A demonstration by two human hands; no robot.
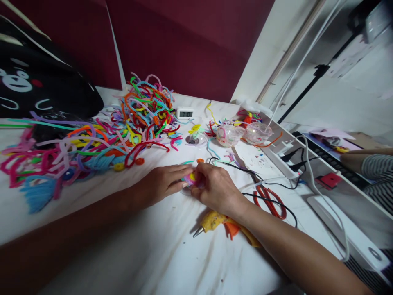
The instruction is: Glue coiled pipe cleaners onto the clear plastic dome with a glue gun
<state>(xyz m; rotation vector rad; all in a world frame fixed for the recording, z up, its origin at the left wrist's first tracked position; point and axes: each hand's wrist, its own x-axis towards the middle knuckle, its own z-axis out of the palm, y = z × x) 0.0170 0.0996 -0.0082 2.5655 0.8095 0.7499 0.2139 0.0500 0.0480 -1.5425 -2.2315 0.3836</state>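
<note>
"Where does the pink-and-yellow piece (192,177) lie?"
"Between the two hands, just above the white table (147,250); the left hand (164,182) comes at it from the left, long fingers along its upper side, thumb below; the right hand (216,186) meets it from the right."
"Are the fingers gripping?"
"Yes; the left ones grasp the piece lightly, fairly straight; the right ones are curled and pinch its right edge, though their tips are partly hidden."
"And nearby?"
"An orange disc (200,161) just beyond the right fingers; a yellow glue gun (213,221) on the near side, its nozzle pointing left, partly under the right forearm."
</note>
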